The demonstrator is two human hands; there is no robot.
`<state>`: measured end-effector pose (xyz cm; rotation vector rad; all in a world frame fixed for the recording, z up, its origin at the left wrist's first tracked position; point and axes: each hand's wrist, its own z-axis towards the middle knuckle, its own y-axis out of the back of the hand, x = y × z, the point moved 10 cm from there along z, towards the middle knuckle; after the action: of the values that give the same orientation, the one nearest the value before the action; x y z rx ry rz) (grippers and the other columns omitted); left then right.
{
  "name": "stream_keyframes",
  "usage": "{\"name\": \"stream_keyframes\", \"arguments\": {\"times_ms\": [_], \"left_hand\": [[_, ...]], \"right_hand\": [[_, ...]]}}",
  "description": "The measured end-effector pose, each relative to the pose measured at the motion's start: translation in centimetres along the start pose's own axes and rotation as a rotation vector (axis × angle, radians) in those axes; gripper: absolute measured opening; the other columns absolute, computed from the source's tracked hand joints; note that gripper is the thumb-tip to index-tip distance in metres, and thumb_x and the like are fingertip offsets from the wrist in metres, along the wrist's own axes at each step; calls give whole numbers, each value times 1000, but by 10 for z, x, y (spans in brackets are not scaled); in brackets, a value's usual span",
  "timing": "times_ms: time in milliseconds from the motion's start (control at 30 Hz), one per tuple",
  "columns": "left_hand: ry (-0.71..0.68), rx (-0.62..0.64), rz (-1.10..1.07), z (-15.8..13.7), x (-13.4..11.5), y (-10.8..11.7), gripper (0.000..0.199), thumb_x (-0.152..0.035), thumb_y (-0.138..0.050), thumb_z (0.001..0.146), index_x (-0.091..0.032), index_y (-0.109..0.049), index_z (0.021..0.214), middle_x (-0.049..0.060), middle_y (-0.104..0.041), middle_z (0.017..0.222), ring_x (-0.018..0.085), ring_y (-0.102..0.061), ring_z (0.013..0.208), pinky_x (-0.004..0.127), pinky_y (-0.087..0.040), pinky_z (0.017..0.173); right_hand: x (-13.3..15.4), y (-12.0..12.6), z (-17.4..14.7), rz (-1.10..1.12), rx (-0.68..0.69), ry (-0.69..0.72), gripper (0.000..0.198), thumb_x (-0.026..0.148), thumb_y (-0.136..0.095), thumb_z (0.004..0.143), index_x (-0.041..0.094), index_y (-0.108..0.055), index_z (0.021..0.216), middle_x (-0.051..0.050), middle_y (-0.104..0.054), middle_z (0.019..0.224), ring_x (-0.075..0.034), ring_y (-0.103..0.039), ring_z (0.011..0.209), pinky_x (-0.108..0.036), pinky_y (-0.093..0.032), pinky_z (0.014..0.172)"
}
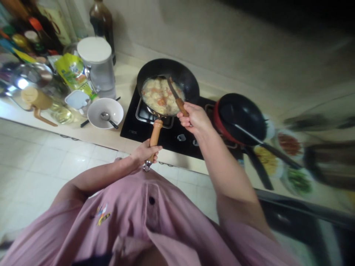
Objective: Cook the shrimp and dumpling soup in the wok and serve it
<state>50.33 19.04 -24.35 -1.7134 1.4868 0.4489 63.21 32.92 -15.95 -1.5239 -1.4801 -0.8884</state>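
A dark wok (pixel 191 83) sits on the black gas stove (pixel 133 127), with pale, lumpy food (pixel 162 94) flecked with orange-red pieces in bubbling liquid. My left hand (pixel 146 152) is wrapped around the wok's wooden handle (pixel 156 133), near its metal end. Above the wok's near right side, my right hand (pixel 195 117) grips a spatula (pixel 173 90) by its wooden grip. The spatula's dark shaft slants up and left into the wok; its far end is blurred against the food.
A red-and-black pan (pixel 219 118) with a lid stands right of the wok, its handles reaching toward me. Beyond it are plates of chopped green (pixel 299 180), yellow (pixel 266 160) and reddish food (pixel 288 144). Leftward stand a white bowl (pixel 95 114) with a spoon, a water jug (pixel 104 75) and several bottles.
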Motion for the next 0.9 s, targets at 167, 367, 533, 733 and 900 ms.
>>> {"name": "stream_keyframes", "arguments": {"times_ms": [167,367,533,733,900], "left_hand": [[14,3,-3,2,3,1,29,-16,-66,89,-21,-38,89,-9,-51,57,6,-46,40,18,-45,40],[11,-1,7,3,3,1,25,-15,-63,90,-21,-39,88,-9,-51,56,6,-46,40,18,-45,40],[-1,5,-1,2,1,1,24,-14,-63,91,-20,-40,88,-8,-51,56,6,-47,40,19,-46,40],[7,53,-82,4,4,0,32,-22,-73,86,-20,-42,90,-6,-55,62,8,-53,45,22,-51,44],[22,94,-81,7,7,-3,35,-24,-77,82,-20,-42,87,-8,-49,56,6,-43,39,20,-45,39]], "right_hand": [[-13,13,-12,1,24,-21,12,16,-38,99,17,-50,99,5,-48,52,-3,-27,34,-11,-16,32],[-11,23,-12,50,-54,24,12,18,-38,99,19,-49,103,6,-48,52,-4,-27,34,-11,-17,32],[-16,25,-10,81,-49,1,11,17,-37,99,19,-48,99,6,-47,52,-4,-26,35,-11,-16,33],[-8,40,-28,83,-29,72,15,23,-46,94,20,-50,109,7,-47,55,-4,-25,36,-12,-15,33],[12,53,-43,-84,-68,265,39,38,-63,84,23,-53,119,6,-51,63,-6,-34,42,-14,-24,37]]}}
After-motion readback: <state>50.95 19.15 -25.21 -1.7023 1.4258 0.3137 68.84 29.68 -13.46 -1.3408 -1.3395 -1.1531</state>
